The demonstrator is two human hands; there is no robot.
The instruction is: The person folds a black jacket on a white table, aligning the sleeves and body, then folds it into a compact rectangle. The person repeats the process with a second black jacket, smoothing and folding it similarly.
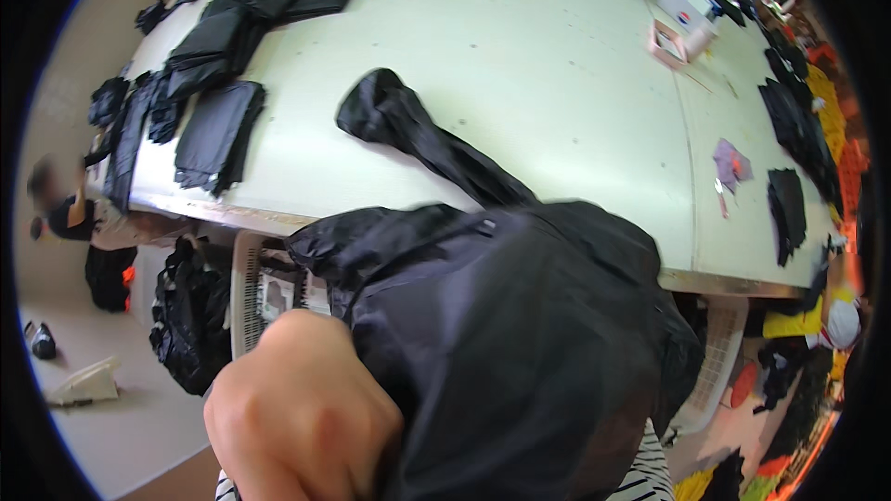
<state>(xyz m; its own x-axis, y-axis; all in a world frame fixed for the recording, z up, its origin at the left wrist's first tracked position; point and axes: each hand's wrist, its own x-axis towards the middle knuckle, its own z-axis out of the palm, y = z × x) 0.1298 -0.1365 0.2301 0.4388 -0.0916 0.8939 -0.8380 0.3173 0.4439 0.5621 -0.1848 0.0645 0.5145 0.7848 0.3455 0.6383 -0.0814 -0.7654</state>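
Note:
A large black garment of thin, slightly shiny cloth hangs bunched in front of me, over the near edge of the table. One long, narrow part of it, a sleeve or a leg, stretches away across the white tabletop. My left hand is closed in a fist at the garment's left side, gripping its cloth. Behind the cloth, the fingertips are hidden. I cannot see my right hand; the garment covers the area where it could be.
Folded black garments lie in stacks along the table's left side. A pink box and a white box stand at the far right. Under the table edge are white plastic baskets. Another person is at far left.

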